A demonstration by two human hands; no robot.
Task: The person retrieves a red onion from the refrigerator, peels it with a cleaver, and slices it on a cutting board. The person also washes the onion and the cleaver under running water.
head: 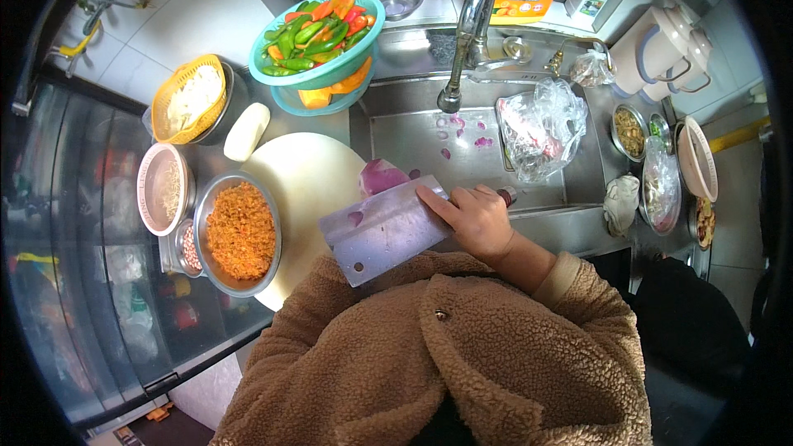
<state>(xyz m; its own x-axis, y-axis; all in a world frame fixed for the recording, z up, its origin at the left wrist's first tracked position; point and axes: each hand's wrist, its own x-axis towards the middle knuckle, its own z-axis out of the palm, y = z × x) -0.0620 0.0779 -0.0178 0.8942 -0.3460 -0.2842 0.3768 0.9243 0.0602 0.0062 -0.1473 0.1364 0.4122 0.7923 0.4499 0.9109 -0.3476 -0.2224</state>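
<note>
My right hand grips a metal cleaver, its broad blade turned flat towards me. A scrap of purple peel clings to the blade. Just beyond the blade's upper edge shows a purple-and-white root vegetable, partly hidden by the cleaver. My left hand is out of view; its sleeve runs in under the blade, so what it holds is hidden. To the left lies a round white cutting board. Several purple peelings are scattered in the steel sink.
A bowl of shredded orange food overlaps the board's left side. Behind it lie a peeled white vegetable and a yellow basket. A turquoise basin of peppers stands farther back. The faucet arches over the sink, beside a plastic bag.
</note>
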